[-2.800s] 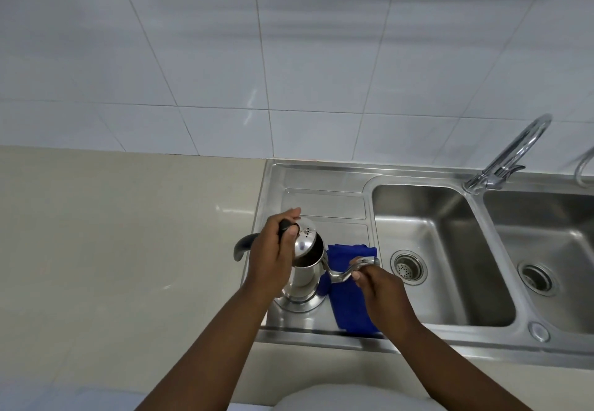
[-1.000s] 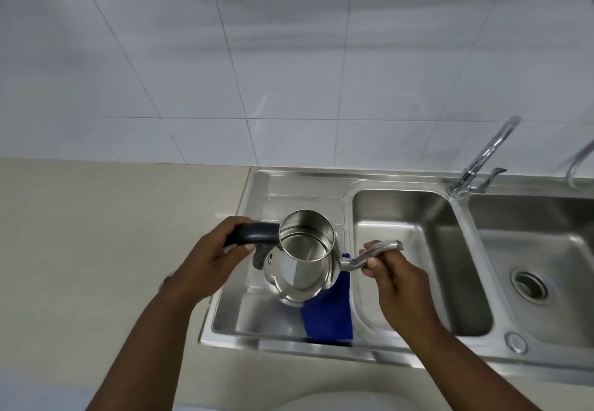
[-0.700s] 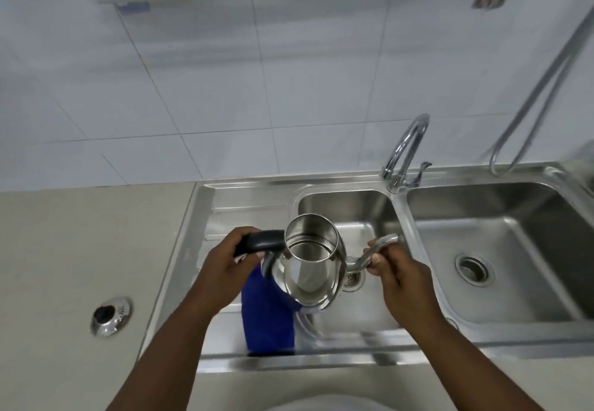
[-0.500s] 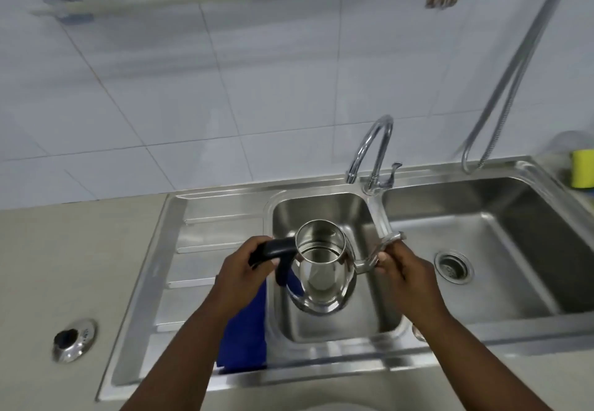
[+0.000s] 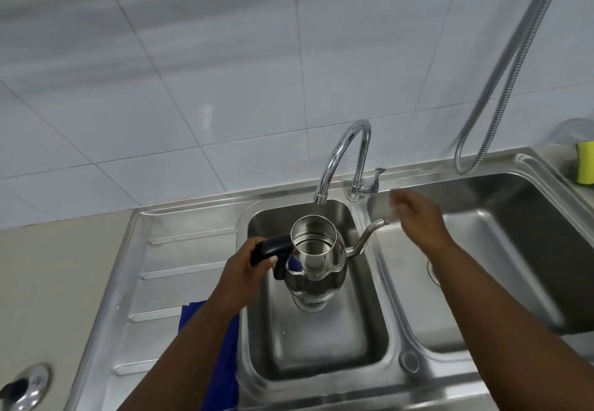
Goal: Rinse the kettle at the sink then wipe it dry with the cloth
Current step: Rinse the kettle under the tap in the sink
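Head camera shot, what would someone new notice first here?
The shiny steel kettle, lid off, is held over the left sink basin just below the faucet spout; the left hand has its black handle. The right hand is open, apart from the kettle's spout, near the faucet lever. A blue cloth lies on the drainboard, partly under the left arm.

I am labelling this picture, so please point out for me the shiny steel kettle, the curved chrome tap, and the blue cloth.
Shiny steel kettle [image 5: 316, 277]: head view, on its rounded body.
Curved chrome tap [image 5: 337, 153]: head view, on the arched neck.
Blue cloth [image 5: 225, 369]: head view, on the part right of the forearm.
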